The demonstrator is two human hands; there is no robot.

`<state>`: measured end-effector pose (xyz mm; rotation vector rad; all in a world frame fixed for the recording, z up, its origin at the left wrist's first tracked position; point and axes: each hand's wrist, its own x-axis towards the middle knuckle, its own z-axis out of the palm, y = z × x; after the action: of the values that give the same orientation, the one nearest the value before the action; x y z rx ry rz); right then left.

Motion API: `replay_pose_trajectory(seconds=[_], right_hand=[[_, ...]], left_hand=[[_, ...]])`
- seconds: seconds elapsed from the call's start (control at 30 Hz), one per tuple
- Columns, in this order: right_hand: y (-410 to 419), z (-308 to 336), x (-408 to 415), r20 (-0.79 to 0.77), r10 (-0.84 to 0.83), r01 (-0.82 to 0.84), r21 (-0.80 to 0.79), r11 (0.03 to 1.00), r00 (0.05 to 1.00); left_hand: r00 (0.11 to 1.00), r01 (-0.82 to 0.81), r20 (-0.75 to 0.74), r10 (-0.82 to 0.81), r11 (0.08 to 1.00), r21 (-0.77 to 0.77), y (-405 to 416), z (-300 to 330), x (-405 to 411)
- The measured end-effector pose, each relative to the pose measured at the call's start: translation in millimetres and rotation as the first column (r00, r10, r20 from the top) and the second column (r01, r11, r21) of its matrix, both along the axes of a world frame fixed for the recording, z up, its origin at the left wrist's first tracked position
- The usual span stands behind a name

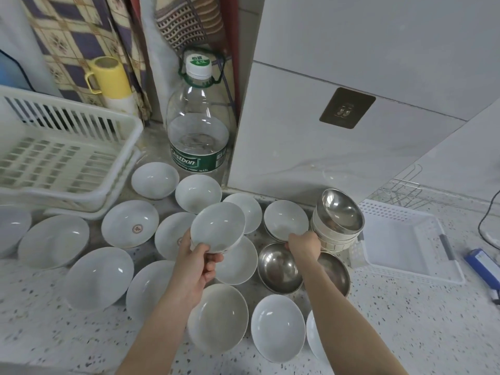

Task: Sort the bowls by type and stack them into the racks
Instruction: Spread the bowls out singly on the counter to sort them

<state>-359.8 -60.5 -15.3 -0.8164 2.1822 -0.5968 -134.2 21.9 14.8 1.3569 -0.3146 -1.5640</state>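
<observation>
Fifteen white ceramic bowls (98,277) in all, counting the one partly cut off at the frame's left edge. Three loose steel bowls (280,267). Two white plastic racks (405,243). One water bottle (198,125). One yellow mug (109,75).

White bowls lie spread upright over the speckled counter (405,320), many touching. One white bowl (217,227) is lifted and tilted above them at the middle. One, left of centre, has a red emblem (130,223) inside. Right of centre sit two steel bowls (280,267) side by side; beyond them is a stack of cream-sided, steel-lined bowls (338,220), tilted. A slatted white rack (65,147) stands far left, a flat white basket (405,239) at the right.
</observation>
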Motion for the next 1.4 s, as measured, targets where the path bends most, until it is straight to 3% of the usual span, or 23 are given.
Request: replay_pose_trajectory(seconds=[0.4,0.73,0.97,1.17,1.4], right_hand=[[4.6,4.0,1.6,0.064,-0.042,0.05,-0.119,0.992,0.997],[53.2,35.2,-15.9,0.202,0.149,-0.08,-0.314,0.946,0.968],[93.6,51.9,-68.8,0.374,0.208,-0.078,-0.336,0.939,0.904],[128.6,62.5,-137.5,0.39,0.25,-0.08,-0.402,0.912,0.886],[157.0,40.2,-213.9,0.372,0.092,0.05,-0.355,0.933,0.924]], left_hand=[[1.0,-0.018,0.025,0.018,1.0,-0.007,5.8,5.5,4.2],[0.995,-0.074,0.069,0.077,0.996,-0.045,11.1,16.6,-15.6],[0.99,-0.089,0.103,0.094,0.994,-0.06,30.2,24.2,-67.8],[0.993,-0.1,0.052,0.104,0.993,-0.068,38.8,26.9,-136.6],[0.986,-0.139,0.072,0.149,0.982,-0.125,52.5,23.5,-190.0]])
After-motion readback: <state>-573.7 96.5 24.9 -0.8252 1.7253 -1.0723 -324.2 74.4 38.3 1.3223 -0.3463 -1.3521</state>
